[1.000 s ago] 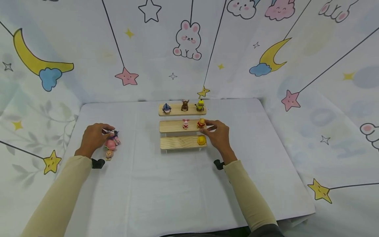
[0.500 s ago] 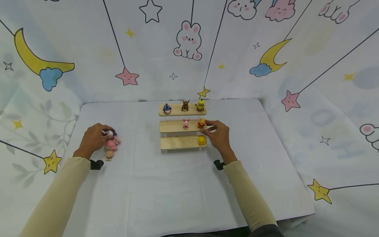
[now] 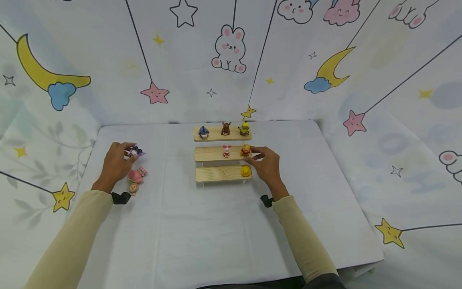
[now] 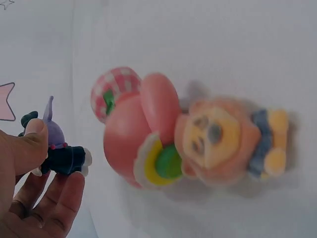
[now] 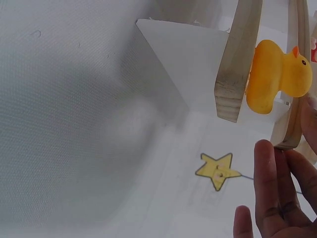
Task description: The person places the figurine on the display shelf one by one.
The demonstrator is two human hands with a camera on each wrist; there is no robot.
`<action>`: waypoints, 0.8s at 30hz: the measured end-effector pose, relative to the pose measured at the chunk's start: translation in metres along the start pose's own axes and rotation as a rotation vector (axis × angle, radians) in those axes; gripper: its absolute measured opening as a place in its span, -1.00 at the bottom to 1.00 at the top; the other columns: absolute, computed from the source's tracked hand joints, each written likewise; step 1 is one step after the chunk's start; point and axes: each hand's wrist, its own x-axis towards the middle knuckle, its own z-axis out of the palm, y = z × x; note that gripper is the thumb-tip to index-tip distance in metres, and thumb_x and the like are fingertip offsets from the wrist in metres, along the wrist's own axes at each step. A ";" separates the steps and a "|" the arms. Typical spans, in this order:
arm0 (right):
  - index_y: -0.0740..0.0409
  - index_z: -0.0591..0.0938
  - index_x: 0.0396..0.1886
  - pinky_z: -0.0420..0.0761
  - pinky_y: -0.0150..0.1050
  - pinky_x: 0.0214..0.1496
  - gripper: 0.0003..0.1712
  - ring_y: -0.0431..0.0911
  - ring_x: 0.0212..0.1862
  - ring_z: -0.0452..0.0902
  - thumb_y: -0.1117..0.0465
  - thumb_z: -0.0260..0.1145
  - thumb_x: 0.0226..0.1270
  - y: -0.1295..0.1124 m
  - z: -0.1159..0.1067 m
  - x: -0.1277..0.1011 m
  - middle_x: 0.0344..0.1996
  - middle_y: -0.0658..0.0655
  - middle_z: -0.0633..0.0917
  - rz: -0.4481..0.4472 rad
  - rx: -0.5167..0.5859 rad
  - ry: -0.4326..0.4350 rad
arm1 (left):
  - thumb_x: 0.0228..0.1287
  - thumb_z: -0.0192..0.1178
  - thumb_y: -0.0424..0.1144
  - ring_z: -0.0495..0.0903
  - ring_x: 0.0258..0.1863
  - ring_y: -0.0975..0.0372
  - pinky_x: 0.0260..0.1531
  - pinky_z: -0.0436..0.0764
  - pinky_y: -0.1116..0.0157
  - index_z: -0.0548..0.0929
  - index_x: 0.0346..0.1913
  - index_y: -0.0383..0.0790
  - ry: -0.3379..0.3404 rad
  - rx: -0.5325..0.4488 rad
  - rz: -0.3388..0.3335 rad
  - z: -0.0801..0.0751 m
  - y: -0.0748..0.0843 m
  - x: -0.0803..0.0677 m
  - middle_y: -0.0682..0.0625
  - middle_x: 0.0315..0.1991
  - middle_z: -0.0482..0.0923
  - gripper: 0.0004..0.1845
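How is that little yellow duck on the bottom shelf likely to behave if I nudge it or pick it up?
The yellow duck looks small, smooth and rounded, so it is probably light and may slip in a loose pinch. It sits near the right end of the bottom wooden shelf, so a sideways nudge could well push it off. Its squat shape suggests sliding rather than tipping.

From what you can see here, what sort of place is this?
Probably a staged tabletop set, not a lived-in room: a white-covered table enclosed by a cartoon moon-and-star backdrop, with a three-step wooden display shelf holding small toy figures.
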 end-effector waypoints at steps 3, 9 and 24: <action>0.02 0.77 0.26 0.77 -0.02 0.02 -0.42 0.04 -0.04 0.76 0.02 0.64 0.25 0.000 0.000 0.000 0.07 0.13 0.79 0.004 0.000 -0.003 | 0.56 0.25 -0.34 0.44 0.23 -0.26 0.20 0.52 -0.23 0.38 0.50 -0.44 0.000 -0.062 -0.030 0.001 0.008 0.000 -0.43 0.28 0.37 -0.44; 0.02 0.77 0.25 0.77 -0.01 0.02 -0.43 0.05 -0.04 0.76 0.03 0.64 0.25 -0.002 0.000 -0.001 0.07 0.13 0.79 0.006 0.008 -0.003 | 0.54 0.30 -0.23 0.50 0.27 -0.23 0.23 0.56 -0.19 0.34 0.51 -0.36 0.004 -0.169 -0.069 0.003 0.024 -0.001 -0.37 0.33 0.48 -0.38; 0.07 0.78 0.23 0.78 -0.01 0.01 -0.44 0.05 -0.07 0.77 0.05 0.65 0.24 -0.001 0.000 -0.001 0.04 0.15 0.79 -0.013 0.025 0.001 | 0.43 0.44 -0.15 0.66 0.05 -0.10 -0.04 0.64 0.24 0.60 0.32 -0.22 0.067 -0.210 0.085 0.021 0.068 0.001 -0.27 0.15 0.56 -0.51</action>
